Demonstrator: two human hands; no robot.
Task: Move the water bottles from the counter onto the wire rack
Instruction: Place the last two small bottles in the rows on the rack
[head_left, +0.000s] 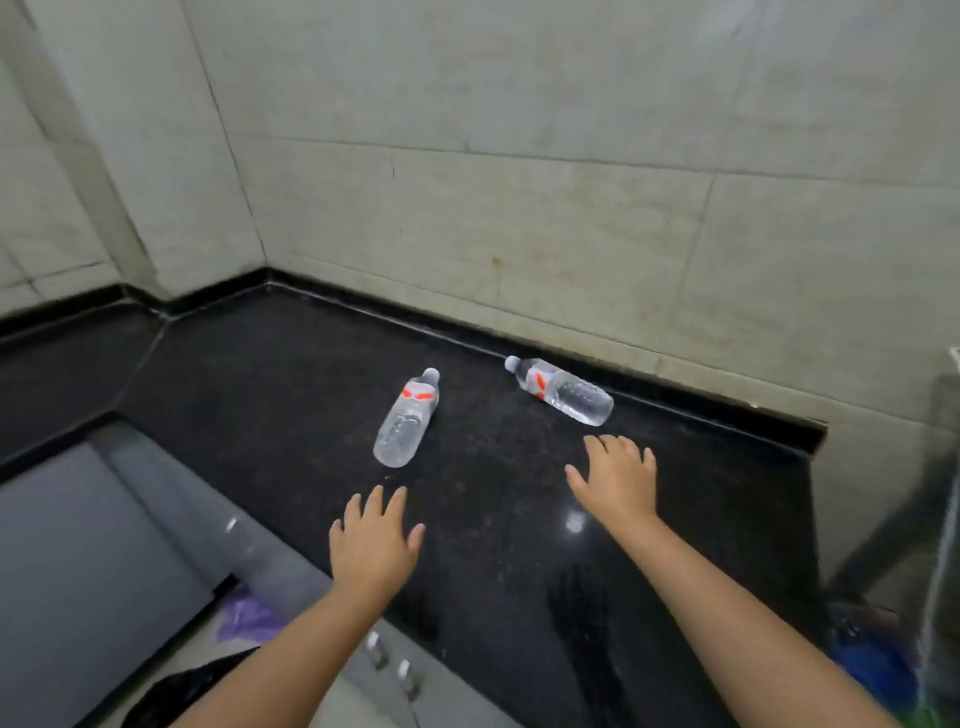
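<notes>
Two clear plastic water bottles with white-and-red labels lie on their sides on the black speckled counter (270, 364). The left bottle (406, 419) points its cap toward the wall. The right bottle (560, 391) lies close to the wall, cap to the left. My left hand (375, 540) hovers over the counter with spread, straight fingers, a short way below the left bottle and holding nothing. My right hand (618, 475) is likewise spread and empty, just below the right bottle. Part of a wire rack (943, 545) shows blurred at the right edge.
A tiled wall (519, 208) runs behind the counter and turns a corner at the left. Grey cabinet doors (78, 545) with handles sit below the front edge. A purple bag (244, 616) lies on the floor. Blue and green items (878, 670) sit low at the right.
</notes>
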